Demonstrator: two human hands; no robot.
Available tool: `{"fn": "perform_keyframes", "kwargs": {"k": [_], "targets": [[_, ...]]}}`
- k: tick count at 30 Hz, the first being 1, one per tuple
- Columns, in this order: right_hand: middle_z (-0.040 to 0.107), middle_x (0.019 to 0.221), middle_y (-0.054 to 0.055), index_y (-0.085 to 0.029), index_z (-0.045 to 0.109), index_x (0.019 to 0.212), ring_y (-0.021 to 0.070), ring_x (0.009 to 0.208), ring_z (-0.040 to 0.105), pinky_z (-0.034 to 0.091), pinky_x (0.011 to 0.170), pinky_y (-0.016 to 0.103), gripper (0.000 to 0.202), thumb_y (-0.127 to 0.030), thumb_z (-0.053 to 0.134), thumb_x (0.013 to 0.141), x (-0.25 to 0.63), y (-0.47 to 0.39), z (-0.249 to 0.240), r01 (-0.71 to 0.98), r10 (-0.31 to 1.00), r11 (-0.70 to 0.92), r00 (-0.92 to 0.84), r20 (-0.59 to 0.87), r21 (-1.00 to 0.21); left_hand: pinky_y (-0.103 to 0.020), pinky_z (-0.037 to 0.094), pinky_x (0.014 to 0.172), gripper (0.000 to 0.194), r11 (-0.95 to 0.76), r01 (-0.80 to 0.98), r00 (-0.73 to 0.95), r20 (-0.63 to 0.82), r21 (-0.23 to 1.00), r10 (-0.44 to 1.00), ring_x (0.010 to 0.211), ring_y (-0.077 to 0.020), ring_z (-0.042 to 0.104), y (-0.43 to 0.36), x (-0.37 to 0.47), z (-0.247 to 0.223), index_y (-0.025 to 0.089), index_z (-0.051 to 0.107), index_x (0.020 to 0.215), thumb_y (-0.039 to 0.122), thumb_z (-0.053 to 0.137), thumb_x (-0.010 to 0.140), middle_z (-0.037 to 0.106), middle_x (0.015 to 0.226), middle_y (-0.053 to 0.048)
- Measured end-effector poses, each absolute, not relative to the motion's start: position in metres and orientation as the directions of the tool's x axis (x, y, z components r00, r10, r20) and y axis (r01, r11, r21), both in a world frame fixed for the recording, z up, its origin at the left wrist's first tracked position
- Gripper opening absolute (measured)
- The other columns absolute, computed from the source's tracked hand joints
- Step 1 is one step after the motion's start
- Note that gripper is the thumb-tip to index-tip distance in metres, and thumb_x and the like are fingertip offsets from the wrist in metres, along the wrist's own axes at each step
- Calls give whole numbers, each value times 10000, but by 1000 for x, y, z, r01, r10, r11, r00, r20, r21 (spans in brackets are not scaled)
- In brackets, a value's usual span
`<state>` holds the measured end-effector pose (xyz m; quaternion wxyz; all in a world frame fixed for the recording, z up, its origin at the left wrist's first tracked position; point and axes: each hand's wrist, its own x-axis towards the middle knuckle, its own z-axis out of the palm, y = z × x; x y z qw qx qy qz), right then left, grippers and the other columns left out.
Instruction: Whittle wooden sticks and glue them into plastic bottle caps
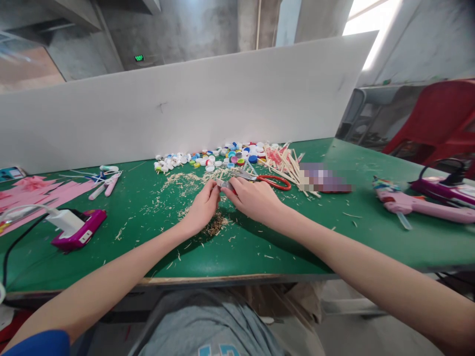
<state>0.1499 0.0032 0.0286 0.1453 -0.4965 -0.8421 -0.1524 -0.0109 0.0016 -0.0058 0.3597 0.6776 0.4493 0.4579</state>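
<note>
My left hand point(204, 203) and my right hand point(257, 197) meet above the middle of the table, both with fingers closed. Between their fingertips is a small whitish, slightly shiny piece point(224, 184); its kind is too small and covered to tell. Just behind my right hand lies a pair of scissors point(276, 182) with red-orange handles. Beneath my hands is a small heap of brown shavings point(215, 225). Pale wood shavings point(180, 182) are scattered around it on the green tabletop point(237, 262).
Many bottle caps point(211, 160) line the white board point(208, 104) at the back. Wooden sticks point(291, 170) lie to their right. A pink glue gun point(423, 205) is at right. At left are pink paper strips point(55, 195), another pink tool point(107, 185) and a magenta power strip point(81, 232).
</note>
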Motion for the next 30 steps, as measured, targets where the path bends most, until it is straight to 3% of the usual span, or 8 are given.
{"fn": "perform_keyframes", "kwargs": {"k": [15,20,26,30], "targets": [[671,836,63,-178,537,997,199,670,618,175,531,276,468,-480,178,1000,149,2,28,895,816,424,-445,370,140,-232,342,513,251,-351,305,193,303,885,933,539,-94,387,-2,-11,-6,224,407,875,452,333,948,407,681,30],[669,827,74,-173,533,1007,208,679,620,212,545,273,489,-492,163,996,149,1,28,900,825,421,-432,364,114,-223,325,549,162,-349,268,216,297,898,930,575,-100,336,-8,-9,0,225,407,859,360,348,926,359,688,35],[674,869,70,-182,510,1046,218,724,637,245,555,277,394,-444,220,994,149,0,31,893,838,435,-449,311,117,-237,326,605,291,-420,332,233,358,845,904,626,-97,347,-6,-11,-1,200,441,855,463,564,835,402,728,38],[678,876,73,-183,507,1056,234,742,645,266,554,280,396,-455,226,992,149,-1,33,904,854,412,-428,296,117,-245,322,617,349,-408,391,204,354,825,912,642,-106,372,0,-14,-4,191,473,841,514,599,801,442,729,33]]}}
